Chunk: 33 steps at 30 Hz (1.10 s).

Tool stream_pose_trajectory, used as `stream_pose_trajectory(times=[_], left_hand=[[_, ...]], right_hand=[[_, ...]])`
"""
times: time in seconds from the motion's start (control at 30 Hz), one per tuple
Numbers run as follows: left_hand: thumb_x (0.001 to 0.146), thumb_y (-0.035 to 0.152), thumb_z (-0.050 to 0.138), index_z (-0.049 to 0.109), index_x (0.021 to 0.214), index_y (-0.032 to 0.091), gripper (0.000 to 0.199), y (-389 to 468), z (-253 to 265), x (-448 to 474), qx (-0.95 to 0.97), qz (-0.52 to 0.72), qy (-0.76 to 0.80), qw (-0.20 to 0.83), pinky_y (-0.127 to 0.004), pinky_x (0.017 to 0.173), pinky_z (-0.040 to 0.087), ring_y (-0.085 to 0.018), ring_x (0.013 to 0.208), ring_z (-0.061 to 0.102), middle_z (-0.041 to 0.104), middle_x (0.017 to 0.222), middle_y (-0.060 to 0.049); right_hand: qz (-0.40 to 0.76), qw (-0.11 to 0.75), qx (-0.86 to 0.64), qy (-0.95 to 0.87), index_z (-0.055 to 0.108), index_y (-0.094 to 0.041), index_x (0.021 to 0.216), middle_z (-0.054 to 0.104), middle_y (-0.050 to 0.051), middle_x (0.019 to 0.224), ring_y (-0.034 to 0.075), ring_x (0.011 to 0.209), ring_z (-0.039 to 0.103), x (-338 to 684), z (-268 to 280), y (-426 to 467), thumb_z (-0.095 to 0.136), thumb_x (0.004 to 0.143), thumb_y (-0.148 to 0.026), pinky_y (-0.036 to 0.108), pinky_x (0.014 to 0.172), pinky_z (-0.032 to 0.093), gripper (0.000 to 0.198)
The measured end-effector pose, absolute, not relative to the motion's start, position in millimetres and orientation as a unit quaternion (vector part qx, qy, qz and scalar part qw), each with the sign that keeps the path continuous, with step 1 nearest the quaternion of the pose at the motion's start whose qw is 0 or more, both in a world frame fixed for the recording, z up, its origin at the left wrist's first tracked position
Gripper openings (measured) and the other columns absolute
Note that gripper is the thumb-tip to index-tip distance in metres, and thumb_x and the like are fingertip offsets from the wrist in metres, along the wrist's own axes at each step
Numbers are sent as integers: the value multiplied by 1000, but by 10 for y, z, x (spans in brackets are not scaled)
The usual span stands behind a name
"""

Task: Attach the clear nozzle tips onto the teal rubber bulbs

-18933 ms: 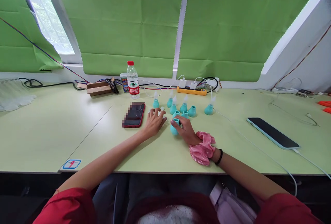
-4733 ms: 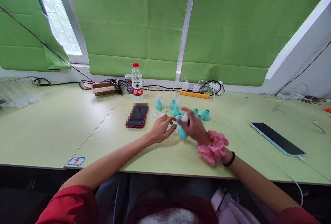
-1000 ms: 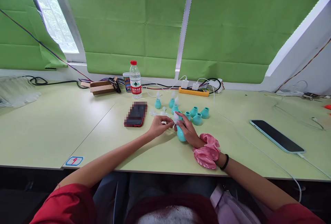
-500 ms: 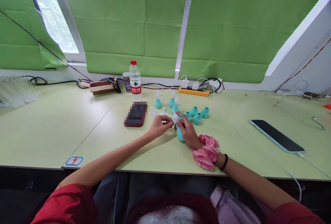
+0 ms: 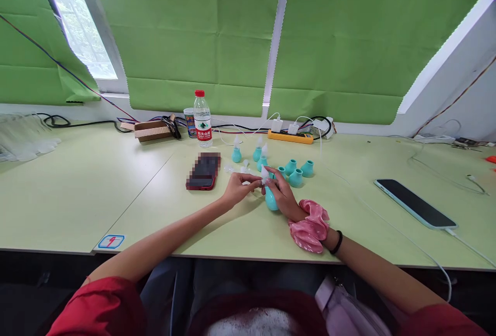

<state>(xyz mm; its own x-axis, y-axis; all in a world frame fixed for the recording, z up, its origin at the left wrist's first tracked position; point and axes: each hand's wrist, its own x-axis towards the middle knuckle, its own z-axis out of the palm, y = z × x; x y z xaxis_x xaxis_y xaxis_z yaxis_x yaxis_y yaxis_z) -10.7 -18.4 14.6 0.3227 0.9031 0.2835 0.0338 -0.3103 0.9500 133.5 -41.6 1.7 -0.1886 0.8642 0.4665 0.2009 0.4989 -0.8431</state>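
A turquoise squeeze bulb (image 5: pixel 272 199) stands tilted between my hands, with a clear white pointed nozzle (image 5: pixel 265 173) at its top. My right hand (image 5: pixel 285 197) wraps it from the right, fingers around the nozzle and neck. From the left, my left hand (image 5: pixel 241 188) pinches at the nozzle's base, where its fingertips partly hide the join. Behind them stand turquoise bulbs with white nozzles, one of them the bulb (image 5: pixel 236 155) at the left. Several open-necked bulbs, such as the bulb (image 5: pixel 295 178), sit to the right. Small clear plastic parts (image 5: pixel 245 169) lie beyond my left hand.
A pixelated red-edged phone (image 5: pixel 203 171) lies left of my hands. Farther back are a water bottle (image 5: pixel 203 121), a cup (image 5: pixel 190 123), a cardboard box (image 5: pixel 153 131) and an orange power strip (image 5: pixel 290 137). A charging phone (image 5: pixel 416 204) lies at the right, its white cable crossing the table.
My left hand has shifted slightly right, its fingertips now against the nozzle's base. The bulb and my right hand have moved very slightly.
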Motion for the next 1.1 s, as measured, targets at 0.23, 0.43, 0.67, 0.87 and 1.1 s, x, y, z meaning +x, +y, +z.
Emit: stream_pose_trajectory(times=[0.23,0.43,0.67,0.87,1.1], left_hand=[[63,31,60,66,69,10,23,-155,127,-127,694,451,368,424,-20,51,42,-10,56,52,64,65,-5],[66,27,56,65,65,10,19,-188,145,-123,729,444,375,361,-20,55,43,-11,58,52,62,61,-4],[64,22,53,61,61,10,15,-193,144,-95,738,446,390,324,-19,51,42,-8,52,49,58,58,-2],[63,16,53,59,57,13,9,-214,211,-92,784,442,406,159,-21,54,39,-9,53,48,56,55,-1],[66,20,53,58,59,15,10,-225,242,-99,800,421,409,126,-23,56,39,-12,60,49,57,58,-2]], right_hand=[[373,511,-378,-676,33,-19,117,51,-2,58,13,57,50,1342,21,-408,34,82,-34,27,57,40,38],[369,488,-394,-686,33,-18,117,51,-2,57,14,57,49,1343,24,-416,34,82,-33,28,58,40,38],[234,478,-419,-735,34,-17,118,50,-1,61,12,56,47,1324,51,-470,32,84,-31,26,58,38,37],[107,473,-470,-738,37,-17,113,53,2,71,15,65,51,1292,36,-481,38,81,-31,26,61,39,35],[64,499,-483,-717,40,-18,107,53,4,77,17,74,52,1265,21,-491,40,80,-33,28,64,40,31]])
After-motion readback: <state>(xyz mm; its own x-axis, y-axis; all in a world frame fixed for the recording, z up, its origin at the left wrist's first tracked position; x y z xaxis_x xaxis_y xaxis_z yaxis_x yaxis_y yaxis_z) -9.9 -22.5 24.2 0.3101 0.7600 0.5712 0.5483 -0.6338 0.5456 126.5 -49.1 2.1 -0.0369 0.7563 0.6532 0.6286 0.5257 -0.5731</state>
